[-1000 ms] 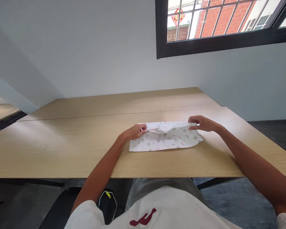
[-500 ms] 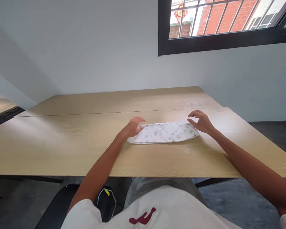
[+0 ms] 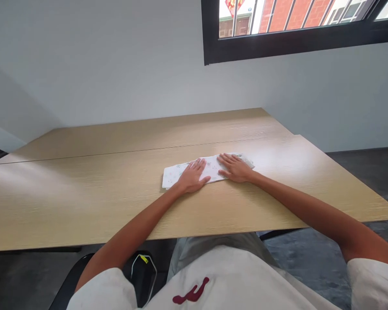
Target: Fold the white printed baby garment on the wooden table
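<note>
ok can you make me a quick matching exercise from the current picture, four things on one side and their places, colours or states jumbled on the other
Column one
1. cloth
2. left hand
3. right hand
4. window frame

Column two
A. palm down on the cloth, thumb toward the picture's left
B. black, at the picture's upper right
C. white with a small print, lying on the table
D. palm down on the cloth, thumb toward the picture's right

Pairs: 1-C, 2-D, 3-A, 4-B
</note>
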Demonstrator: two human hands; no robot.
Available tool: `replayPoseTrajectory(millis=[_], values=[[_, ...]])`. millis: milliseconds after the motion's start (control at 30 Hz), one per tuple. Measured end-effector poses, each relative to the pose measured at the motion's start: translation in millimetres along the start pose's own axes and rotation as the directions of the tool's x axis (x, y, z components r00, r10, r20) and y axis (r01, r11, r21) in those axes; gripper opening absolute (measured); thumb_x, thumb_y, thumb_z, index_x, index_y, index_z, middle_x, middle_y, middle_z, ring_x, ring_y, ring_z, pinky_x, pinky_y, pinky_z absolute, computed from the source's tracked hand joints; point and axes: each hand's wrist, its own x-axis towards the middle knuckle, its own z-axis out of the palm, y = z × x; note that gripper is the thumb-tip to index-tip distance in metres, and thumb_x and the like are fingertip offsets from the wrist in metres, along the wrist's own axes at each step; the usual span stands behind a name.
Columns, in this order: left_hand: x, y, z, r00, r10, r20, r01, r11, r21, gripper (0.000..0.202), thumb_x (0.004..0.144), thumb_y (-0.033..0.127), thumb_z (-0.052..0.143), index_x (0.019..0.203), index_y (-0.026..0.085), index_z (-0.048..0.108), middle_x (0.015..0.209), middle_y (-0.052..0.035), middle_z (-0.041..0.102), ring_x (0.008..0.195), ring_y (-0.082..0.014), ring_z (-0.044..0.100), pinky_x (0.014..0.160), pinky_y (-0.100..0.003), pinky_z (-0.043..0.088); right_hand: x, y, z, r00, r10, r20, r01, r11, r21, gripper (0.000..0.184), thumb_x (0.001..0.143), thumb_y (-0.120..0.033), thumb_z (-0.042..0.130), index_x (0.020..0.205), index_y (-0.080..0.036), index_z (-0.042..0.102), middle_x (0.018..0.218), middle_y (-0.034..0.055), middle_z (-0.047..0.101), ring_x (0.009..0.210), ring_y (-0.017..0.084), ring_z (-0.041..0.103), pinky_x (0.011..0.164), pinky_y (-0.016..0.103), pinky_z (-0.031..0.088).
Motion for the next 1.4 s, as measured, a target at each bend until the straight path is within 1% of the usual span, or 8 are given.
replayPoseTrajectory(millis=[200, 700, 933, 1033, 1100, 1200, 1300, 1400], values=[[-17.4, -55.4, -12.8, 0.972, -0.234, -0.007, 0.234, 0.971, 0.050, 0.078, 0.097, 0.064, 0.024, 0.158, 0.017, 0.019, 0.165, -0.0104, 0.016, 0.154, -0.0293, 0.010, 0.124, -0.049, 0.008, 4.5, 42.1, -11.7, 0.992, 0.118, 0.036, -0.115, 0.991, -0.074, 0.084, 0.093, -0.074, 0.022, 0.157, -0.019, 0.026, 0.163, 0.0105, 0.022, 0.151, 0.034, 0.018, 0.123, 0.052, 0.017], [-14.4, -93.5, -24.3, 0.944, -0.327, 0.044, 0.327, 0.945, 0.013, 0.074, 0.098, 0.059, 0.020, 0.159, 0.017, 0.018, 0.166, -0.0068, 0.011, 0.154, -0.0290, 0.006, 0.125, -0.048, 0.012, 8.2, 31.7, -16.5, 0.986, 0.160, 0.052, -0.146, 0.970, -0.196, 0.080, 0.097, -0.066, 0.018, 0.155, -0.011, 0.028, 0.163, 0.0129, 0.022, 0.151, 0.030, 0.020, 0.123, 0.046, 0.019], [-27.0, -101.8, -40.0, 0.987, -0.129, -0.097, 0.124, 0.991, -0.056, 0.047, 0.094, 0.044, 0.038, 0.126, 0.018, 0.060, 0.134, -0.0106, 0.059, 0.126, -0.0274, 0.051, 0.111, -0.043, 0.037, 1.2, 33.5, -22.9, 0.989, 0.146, -0.034, -0.150, 0.973, -0.178, 0.067, 0.098, -0.057, 0.026, 0.146, -0.014, 0.043, 0.158, 0.0181, 0.033, 0.145, 0.031, 0.033, 0.121, 0.054, 0.019], [-28.6, -94.3, -45.7, 0.982, -0.162, -0.100, 0.145, 0.976, -0.165, 0.041, 0.085, 0.046, 0.052, 0.111, 0.017, 0.063, 0.115, -0.0102, 0.065, 0.107, -0.0277, 0.058, 0.096, -0.040, 0.045, -3.3, 46.7, -33.5, 0.973, 0.224, -0.062, -0.230, 0.967, -0.111, 0.059, 0.098, -0.049, 0.030, 0.146, -0.017, 0.043, 0.158, 0.0156, 0.033, 0.145, 0.033, 0.033, 0.118, 0.063, 0.015], [-29.4, -90.1, -49.1, 0.973, -0.214, -0.083, 0.186, 0.948, -0.259, 0.040, 0.080, 0.046, 0.058, 0.107, 0.017, 0.061, 0.108, -0.0079, 0.066, 0.097, -0.0263, 0.060, 0.086, -0.037, 0.048, -5.2, 58.7, -41.7, 0.962, 0.271, -0.024, -0.272, 0.962, -0.026, 0.059, 0.096, -0.043, 0.035, 0.148, -0.017, 0.040, 0.157, 0.0153, 0.036, 0.145, 0.033, 0.032, 0.116, 0.061, 0.023], [-32.3, -89.4, -54.2, 0.974, -0.218, -0.068, 0.175, 0.901, -0.397, 0.040, 0.075, 0.045, 0.063, 0.103, 0.018, 0.060, 0.106, -0.0048, 0.066, 0.093, -0.0240, 0.061, 0.080, -0.033, 0.047, -7.7, 74.3, -53.9, 0.949, 0.312, 0.040, -0.314, 0.948, 0.058, 0.056, 0.090, -0.035, 0.045, 0.141, -0.014, 0.048, 0.144, 0.0179, 0.052, 0.134, 0.034, 0.045, 0.108, 0.052, 0.039], [-36.1, -92.9, -58.5, 0.973, -0.228, -0.036, 0.175, 0.831, -0.528, 0.044, 0.072, 0.047, 0.067, 0.104, 0.017, 0.062, 0.105, -0.0052, 0.066, 0.092, -0.0231, 0.062, 0.075, -0.031, 0.048, -12.1, 82.2, -64.7, 0.942, 0.316, 0.115, -0.327, 0.941, 0.093, 0.039, 0.085, -0.037, 0.053, 0.117, -0.017, 0.064, 0.115, 0.0133, 0.069, 0.102, 0.028, 0.065, 0.083, 0.038, 0.052], [-37.7, -93.6, -62.8, 0.972, -0.233, 0.038, 0.209, 0.774, -0.597, 0.047, 0.074, 0.048, 0.068, 0.107, 0.016, 0.065, 0.103, -0.0059, 0.068, 0.087, -0.0226, 0.064, 0.069, -0.029, 0.048, -16.5, 81.0, -74.6, 0.946, 0.270, 0.178, -0.301, 0.937, 0.179, 0.029, 0.083, -0.047, 0.059, 0.088, -0.019, 0.066, 0.084, 0.0056, 0.069, 0.072, 0.021, 0.062, 0.061, 0.031, 0.047]])
